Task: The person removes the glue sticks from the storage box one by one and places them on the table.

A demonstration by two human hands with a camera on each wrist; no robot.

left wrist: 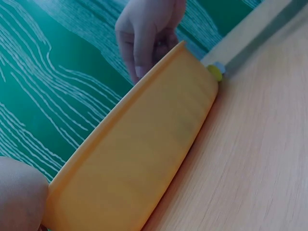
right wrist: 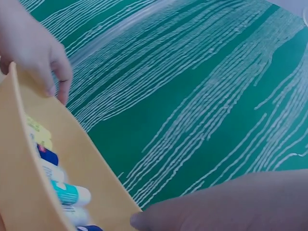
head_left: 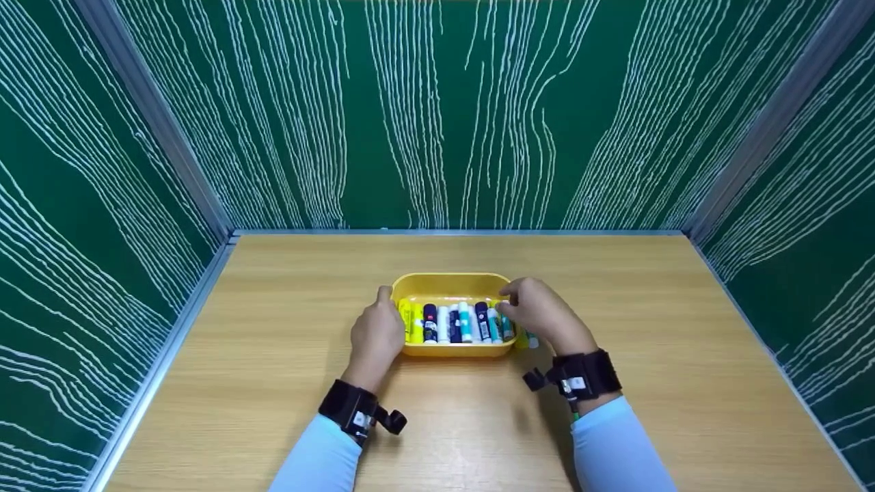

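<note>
A yellow plastic bin [head_left: 454, 350] sits on the table with a row of glue sticks [head_left: 465, 322] in it, in yellow, dark blue, white and teal. My left hand [head_left: 379, 328] grips the bin's left end, fingers over the rim in the right wrist view. At the right end, my right hand [head_left: 540, 307] reaches over the rim with bent fingers, thumb and index fingertip by the far right corner. Its thumb points down behind the rim in the left wrist view; I cannot tell whether it pinches the rim or a glue stick.
Just outside the bin's right end, partly under my right hand, lie yellow and white-tipped sticks [head_left: 530, 339]. The wooden table [head_left: 437, 424] runs back to a green wall [head_left: 451, 137] with white lines, and similar panels flank both sides. Each wrist wears a black strap [head_left: 352, 410].
</note>
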